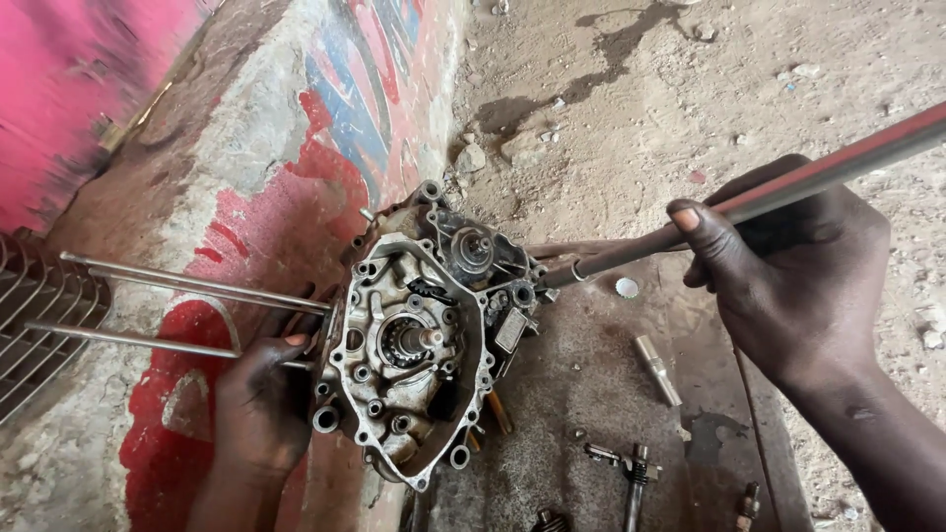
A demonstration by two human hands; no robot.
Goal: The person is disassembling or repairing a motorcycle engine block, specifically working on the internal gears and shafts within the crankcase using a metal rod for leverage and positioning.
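A greasy aluminium engine crankcase (409,355) stands on edge on a dark oily metal sheet (581,394), its open side facing me with a shaft and bearing in the middle. My left hand (261,394) grips its left side, beside long studs (187,286) that stick out to the left. My right hand (798,276) holds a long steel rod (749,197) that slants down from the upper right. The rod's tip (552,276) rests against the upper right part of the crankcase.
On the sheet lie a small metal sleeve (657,369), a round cap (627,287) and a few shafts and bolts (631,473). A painted red, blue and pink concrete wall (276,167) rises on the left. Sandy ground with stones spreads at the upper right. A metal grille (39,315) is at far left.
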